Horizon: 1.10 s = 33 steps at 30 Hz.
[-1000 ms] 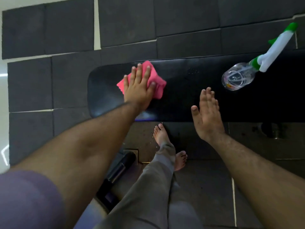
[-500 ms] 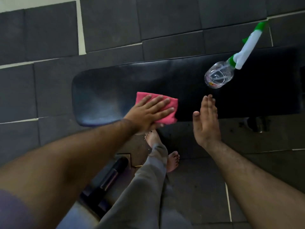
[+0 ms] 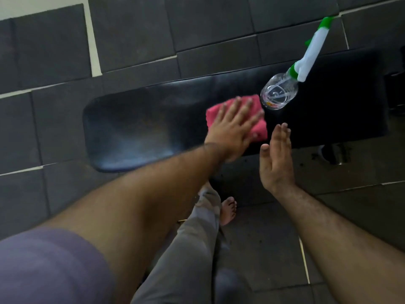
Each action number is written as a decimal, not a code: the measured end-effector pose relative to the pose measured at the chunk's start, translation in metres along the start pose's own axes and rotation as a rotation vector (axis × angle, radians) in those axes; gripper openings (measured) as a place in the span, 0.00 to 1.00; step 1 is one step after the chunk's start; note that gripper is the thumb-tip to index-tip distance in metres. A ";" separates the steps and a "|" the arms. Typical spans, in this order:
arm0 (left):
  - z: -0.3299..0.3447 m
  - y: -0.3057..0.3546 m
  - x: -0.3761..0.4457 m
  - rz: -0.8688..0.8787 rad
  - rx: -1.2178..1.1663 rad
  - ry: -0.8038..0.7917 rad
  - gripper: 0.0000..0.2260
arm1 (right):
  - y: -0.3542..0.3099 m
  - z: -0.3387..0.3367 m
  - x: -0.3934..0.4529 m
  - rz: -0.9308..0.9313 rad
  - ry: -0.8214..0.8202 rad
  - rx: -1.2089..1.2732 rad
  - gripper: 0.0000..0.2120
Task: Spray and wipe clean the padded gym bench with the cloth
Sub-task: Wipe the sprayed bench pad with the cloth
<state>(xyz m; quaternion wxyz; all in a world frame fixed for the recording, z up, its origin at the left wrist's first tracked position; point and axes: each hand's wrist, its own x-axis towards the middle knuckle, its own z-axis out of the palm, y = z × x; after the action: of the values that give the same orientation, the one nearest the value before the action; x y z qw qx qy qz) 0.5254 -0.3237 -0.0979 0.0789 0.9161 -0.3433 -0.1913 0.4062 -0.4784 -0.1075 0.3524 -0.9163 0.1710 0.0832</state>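
Note:
The black padded gym bench (image 3: 142, 128) runs left to right across the middle of the view. A pink cloth (image 3: 215, 111) lies on its pad, pressed flat under my left hand (image 3: 232, 128), whose fingers are spread over it. A clear spray bottle (image 3: 279, 93) with a white and green trigger head stands on the bench just right of the cloth. My right hand (image 3: 276, 159) hovers flat and empty at the bench's near edge, fingers together, touching nothing.
Dark floor mats (image 3: 131, 36) lie beyond the bench, with a pale strip of bare floor at the far left. My bare feet (image 3: 228, 209) and grey trouser leg stand on tiled floor below the bench. A bench leg (image 3: 333, 154) shows at the right.
My left hand has slid the pink cloth from the bench's left end rightward along the pad, up close to the spray bottle. The right hand has barely moved.

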 end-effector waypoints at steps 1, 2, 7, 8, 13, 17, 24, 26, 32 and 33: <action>0.010 0.001 -0.020 0.105 0.056 -0.020 0.31 | 0.000 0.000 0.001 -0.005 -0.001 0.002 0.52; 0.017 -0.006 -0.041 0.185 0.108 -0.035 0.31 | 0.000 -0.002 0.002 -0.005 -0.010 0.001 0.52; 0.013 -0.114 -0.119 0.201 0.271 -0.055 0.35 | -0.004 -0.007 0.005 0.010 -0.034 0.016 0.51; 0.007 -0.129 -0.122 0.134 0.251 -0.049 0.35 | -0.006 -0.007 0.006 0.019 -0.031 0.016 0.49; -0.020 -0.114 -0.035 -0.343 0.003 0.087 0.35 | -0.012 0.000 0.012 0.075 -0.019 -0.119 0.36; -0.022 -0.060 0.023 -0.384 -0.046 0.097 0.35 | -0.020 -0.010 0.021 0.085 0.158 -0.042 0.35; -0.013 -0.064 -0.008 0.255 0.134 -0.051 0.42 | -0.058 -0.065 0.093 -0.052 0.405 0.216 0.55; -0.020 -0.059 -0.005 0.151 0.075 0.030 0.45 | -0.072 -0.076 0.114 -0.138 0.431 0.268 0.51; -0.031 -0.011 0.036 -0.140 -0.160 0.146 0.31 | -0.084 -0.102 0.122 -0.126 0.377 0.320 0.33; -0.031 -0.003 0.043 -0.148 -0.161 0.163 0.29 | -0.080 -0.108 0.117 -0.113 0.390 0.344 0.31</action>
<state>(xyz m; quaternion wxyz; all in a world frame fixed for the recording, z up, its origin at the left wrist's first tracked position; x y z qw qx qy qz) 0.5692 -0.3492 -0.0835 0.1653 0.9422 -0.2506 -0.1487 0.5480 -0.5261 -0.0102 0.4674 -0.8498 0.1957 -0.1449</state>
